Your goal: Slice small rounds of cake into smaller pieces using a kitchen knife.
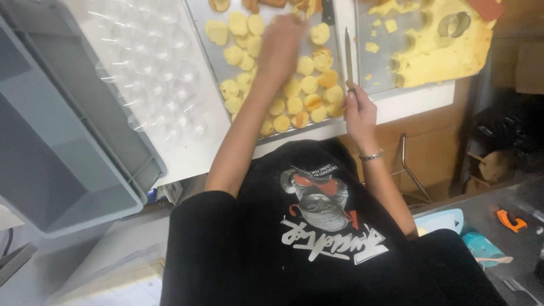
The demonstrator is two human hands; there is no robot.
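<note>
holding a knife (348, 56) in my right grip (359, 110) at the desk's near edge, blade along the tray's (211, 59) right rim. my left grip (281, 45) blurs over the cake rounds (294, 96) mid-tray; i cannot tell how wide it is.

A white counter (187, 153) is running across the top, from ten to two o'clock. A grey plastic crate (62, 153) is sitting at nine o'clock. Brown cabinet fronts (436, 153) are showing at three o'clock, and a dark, dimly lit floor (498, 218) is spreading toward four o'clock.
</note>
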